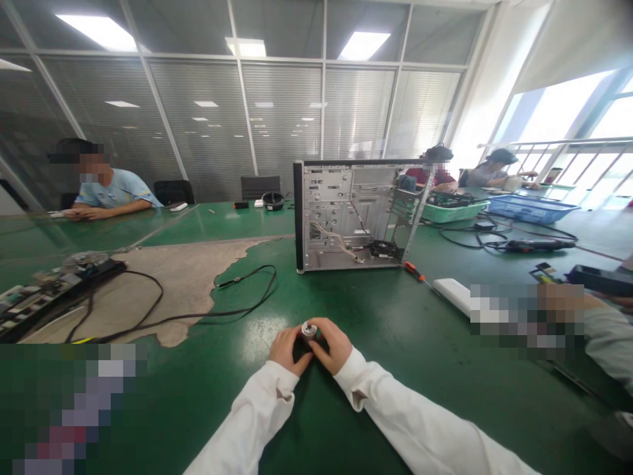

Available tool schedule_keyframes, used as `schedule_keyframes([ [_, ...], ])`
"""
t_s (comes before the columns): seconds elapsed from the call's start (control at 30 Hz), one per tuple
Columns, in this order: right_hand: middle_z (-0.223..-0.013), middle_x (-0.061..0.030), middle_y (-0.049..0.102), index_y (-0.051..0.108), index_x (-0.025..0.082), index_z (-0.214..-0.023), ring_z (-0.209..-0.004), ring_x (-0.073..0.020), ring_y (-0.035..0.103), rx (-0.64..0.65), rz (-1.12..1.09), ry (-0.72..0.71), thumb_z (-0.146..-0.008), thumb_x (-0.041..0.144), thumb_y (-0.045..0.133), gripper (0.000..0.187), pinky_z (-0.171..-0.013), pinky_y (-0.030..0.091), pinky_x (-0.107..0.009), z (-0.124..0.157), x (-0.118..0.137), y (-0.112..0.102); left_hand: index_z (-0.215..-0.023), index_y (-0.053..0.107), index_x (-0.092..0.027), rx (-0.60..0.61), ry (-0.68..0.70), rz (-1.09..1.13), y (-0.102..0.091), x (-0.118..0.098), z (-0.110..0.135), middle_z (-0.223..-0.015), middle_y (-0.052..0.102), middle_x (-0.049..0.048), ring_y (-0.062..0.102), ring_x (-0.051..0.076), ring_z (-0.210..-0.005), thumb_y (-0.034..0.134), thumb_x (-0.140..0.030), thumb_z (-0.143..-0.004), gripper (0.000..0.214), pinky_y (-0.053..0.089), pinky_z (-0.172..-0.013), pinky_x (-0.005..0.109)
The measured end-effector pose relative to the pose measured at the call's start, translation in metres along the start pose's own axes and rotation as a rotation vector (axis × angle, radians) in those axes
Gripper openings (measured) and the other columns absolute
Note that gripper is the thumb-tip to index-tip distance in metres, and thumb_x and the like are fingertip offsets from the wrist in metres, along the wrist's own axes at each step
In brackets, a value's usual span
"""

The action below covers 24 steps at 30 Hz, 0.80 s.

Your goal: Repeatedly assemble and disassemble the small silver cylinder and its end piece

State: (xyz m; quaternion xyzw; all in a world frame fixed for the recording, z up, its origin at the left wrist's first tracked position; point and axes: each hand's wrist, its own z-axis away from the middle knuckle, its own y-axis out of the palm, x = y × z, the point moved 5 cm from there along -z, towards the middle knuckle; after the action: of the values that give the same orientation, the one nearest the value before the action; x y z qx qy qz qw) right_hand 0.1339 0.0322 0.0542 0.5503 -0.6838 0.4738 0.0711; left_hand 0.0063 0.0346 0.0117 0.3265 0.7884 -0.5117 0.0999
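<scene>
Between left fingers [293, 335] and right fingers [324, 325], small silvery part [309, 331].

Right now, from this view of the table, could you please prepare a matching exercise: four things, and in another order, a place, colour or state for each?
1. small round part
2. screwdriver
3. computer case
4. rightmost basket

A. blue
B. open-sided, standing upright
C. orange-and-black handle
D. between the left hand and right hand

Pairs: 1-D, 2-C, 3-B, 4-A
</scene>
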Motion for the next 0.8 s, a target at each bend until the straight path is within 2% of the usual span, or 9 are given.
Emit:
schedule_keyframes([
  [0.13,-0.097,-0.0046,0.05,0.043,0.022,-0.103,-0.089,-0.0159,0.046,-0.005,-0.085,0.057,-0.068,0.015,0.044,0.036,-0.078,0.039,-0.03,0.0,-0.007,0.005,-0.105,0.044,-0.017,0.057,-0.002,0.001,0.001,-0.001,-0.001,-0.097,0.054,0.0086,0.048,0.024,-0.091,0.056,-0.029,-0.058,0.05,0.039,-0.078,0.039],
  [0.23,-0.093,-0.0031,0.051,0.044,0.022,-0.099,-0.082,-0.0146,0.048,-0.063,-0.222,0.172,-0.066,0.017,0.048,0.034,-0.07,0.042,-0.028,-0.002,-0.015,0.009,-0.105,0.044,-0.014,0.024,-0.002,0.005,-0.001,-0.003,0.0,-0.096,0.054,0.0099,0.048,0.024,-0.09,0.057,-0.029,-0.056,0.053,0.039,-0.078,0.039],
  [0.4,-0.063,0.0031,0.052,0.041,0.021,-0.092,-0.054,-0.0102,0.051,-0.129,-0.774,0.513,-0.062,0.028,0.057,0.035,-0.052,0.043,-0.025,-0.004,-0.047,0.021,-0.11,0.039,-0.016,0.0,-0.004,0.052,-0.003,-0.008,0.002,-0.099,0.054,0.0081,0.049,0.022,-0.087,0.056,-0.023,-0.054,0.059,0.04,-0.076,0.037],
  [0.53,-0.06,0.0024,0.054,0.042,0.019,-0.087,-0.052,-0.0107,0.053,-0.136,-1.165,0.709,-0.057,0.031,0.064,0.04,-0.051,0.044,-0.026,-0.003,-0.056,0.024,-0.112,0.035,-0.016,-0.031,0.076,0.125,-0.009,-0.02,0.002,-0.09,0.056,0.0063,0.051,0.019,-0.084,0.053,-0.023,-0.059,0.057,0.04,-0.078,0.036],
  [0.63,-0.06,0.0004,0.056,0.045,0.017,-0.084,-0.054,-0.0104,0.054,-0.161,-1.373,0.906,-0.062,0.031,0.061,0.031,-0.051,0.044,-0.022,0.004,-0.054,0.03,-0.113,0.034,-0.015,-0.078,0.135,0.129,-0.017,-0.03,0.001,-0.081,0.057,0.0049,0.05,0.02,-0.084,0.05,-0.025,-0.063,0.052,0.038,-0.08,0.037],
  [0.73,-0.058,-0.0035,0.056,0.049,0.011,-0.08,-0.051,-0.0091,0.054,-0.031,-1.509,1.055,-0.071,0.033,0.051,0.025,-0.048,0.043,-0.018,0.01,-0.046,0.042,-0.109,0.039,-0.016,-0.151,0.177,0.069,-0.027,-0.039,0.0,-0.081,0.055,0.0062,0.047,0.022,-0.089,0.049,-0.027,-0.065,0.047,0.036,-0.081,0.039],
  [0.8,-0.058,-0.0054,0.057,0.051,0.007,-0.079,-0.049,-0.0079,0.053,0.095,-1.567,1.068,-0.074,0.034,0.046,0.028,-0.046,0.042,-0.016,0.011,-0.04,0.048,-0.106,0.043,-0.016,-0.177,0.212,0.03,-0.031,-0.044,0.0,-0.079,0.053,0.0062,0.045,0.022,-0.089,0.049,-0.029,-0.065,0.043,0.036,-0.081,0.039],
])
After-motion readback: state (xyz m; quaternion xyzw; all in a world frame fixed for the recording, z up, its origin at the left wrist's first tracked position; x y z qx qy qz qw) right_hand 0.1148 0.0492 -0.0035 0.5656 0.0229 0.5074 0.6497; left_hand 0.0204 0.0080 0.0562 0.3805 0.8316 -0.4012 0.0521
